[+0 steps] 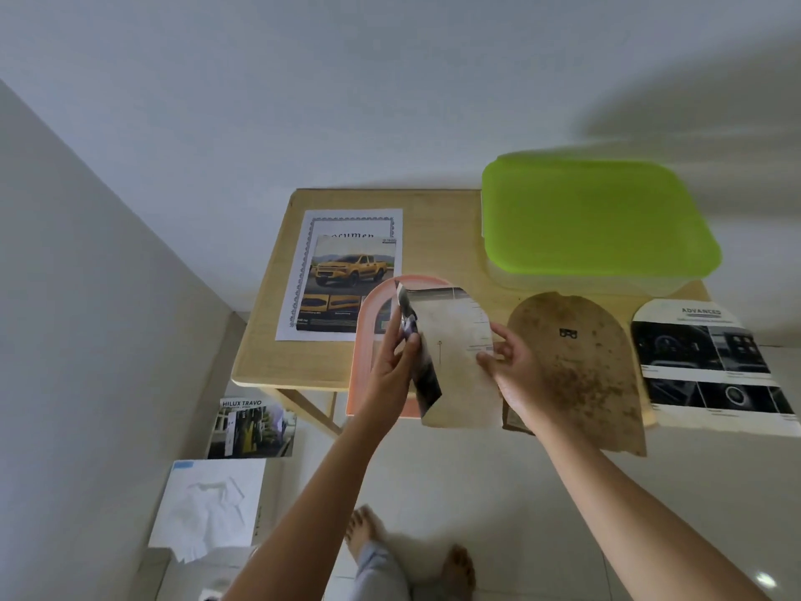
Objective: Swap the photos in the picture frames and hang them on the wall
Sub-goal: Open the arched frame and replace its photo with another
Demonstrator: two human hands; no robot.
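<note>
Two grips: left hand (390,366), right hand (516,375) pinch photo (450,331); leaflet (251,429) reads HILUX TRAVO.

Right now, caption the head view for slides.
Left hand and right hand hold an arched photo over the pink frame on the table.

A green-lidded container (598,219) is set at the wooden table's (264,362) two o'clock corner, and a white box (212,505) is seen on the floor at seven o'clock.

Bare forearms (312,492); seemingly pale jeans (380,572); barefoot.
</note>
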